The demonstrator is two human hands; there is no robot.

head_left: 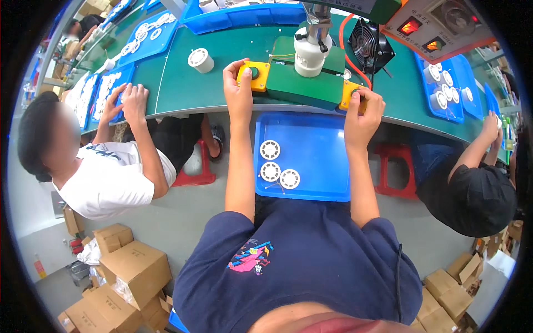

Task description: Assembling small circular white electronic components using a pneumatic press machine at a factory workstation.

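At the green table [230, 41], left hand [237, 87] and right hand [363, 119] clasp yellow boxes [262, 82]; the half-hidden white cup [309, 65] seems light, stiff: grip its sides.

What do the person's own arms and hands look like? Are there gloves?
No gloves: the left hand and right hand are bare. So are the forearms, with no watch showing. Short navy sleeves cover the upper arms, and a thin dark cord lies by the right sleeve.
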